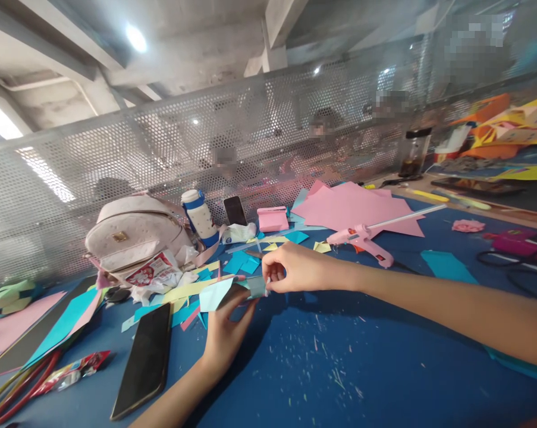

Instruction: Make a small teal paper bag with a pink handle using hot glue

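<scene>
Above the blue table (322, 362), my left hand (226, 330) is closed on a folded light-blue paper piece (215, 293). My right hand (286, 267) meets it from the right, its fingers pinched at the piece's teal end (256, 287). Curled fingers partly hide what the right fingertips grip. Behind my hands lie blue paper scraps (242, 262) and yellow strips (192, 289). A pink glue gun (361, 239) rests behind my right forearm.
A black phone (147, 356) lies left of my left forearm. Farther back are a pale backpack (134, 232), a bottle (200, 217), a standing phone (235, 211) and pink paper sheets (357, 207). A perforated metal screen (161, 148) runs behind them, with people beyond.
</scene>
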`<state>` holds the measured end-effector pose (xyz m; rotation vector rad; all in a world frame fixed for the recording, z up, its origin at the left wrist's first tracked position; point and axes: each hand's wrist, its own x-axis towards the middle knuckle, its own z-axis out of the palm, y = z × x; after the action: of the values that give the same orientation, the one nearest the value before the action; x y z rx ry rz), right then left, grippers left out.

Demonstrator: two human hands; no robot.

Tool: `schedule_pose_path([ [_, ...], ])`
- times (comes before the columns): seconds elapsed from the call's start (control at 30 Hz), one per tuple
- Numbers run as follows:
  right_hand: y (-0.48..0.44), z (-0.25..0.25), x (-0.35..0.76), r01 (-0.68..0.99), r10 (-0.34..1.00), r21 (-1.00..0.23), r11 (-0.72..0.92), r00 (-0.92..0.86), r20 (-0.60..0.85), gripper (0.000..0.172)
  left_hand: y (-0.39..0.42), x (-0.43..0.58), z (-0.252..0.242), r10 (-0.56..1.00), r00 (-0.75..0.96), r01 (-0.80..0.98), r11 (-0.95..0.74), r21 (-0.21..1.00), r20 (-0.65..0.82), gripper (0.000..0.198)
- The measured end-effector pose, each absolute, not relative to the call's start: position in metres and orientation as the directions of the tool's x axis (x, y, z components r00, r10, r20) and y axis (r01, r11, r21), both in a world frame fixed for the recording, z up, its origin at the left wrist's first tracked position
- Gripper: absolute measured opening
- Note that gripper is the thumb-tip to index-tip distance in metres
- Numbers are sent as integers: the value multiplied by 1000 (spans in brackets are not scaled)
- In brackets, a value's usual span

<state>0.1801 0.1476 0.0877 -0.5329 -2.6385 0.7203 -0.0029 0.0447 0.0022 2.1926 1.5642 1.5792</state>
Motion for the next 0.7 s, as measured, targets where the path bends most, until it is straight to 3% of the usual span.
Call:
schedule_pose_path([
  [0.7, 145, 86, 179, 227, 425, -542, 809, -863, 272, 8, 45, -3, 2, 690, -17, 718, -495, 489, 723, 12],
])
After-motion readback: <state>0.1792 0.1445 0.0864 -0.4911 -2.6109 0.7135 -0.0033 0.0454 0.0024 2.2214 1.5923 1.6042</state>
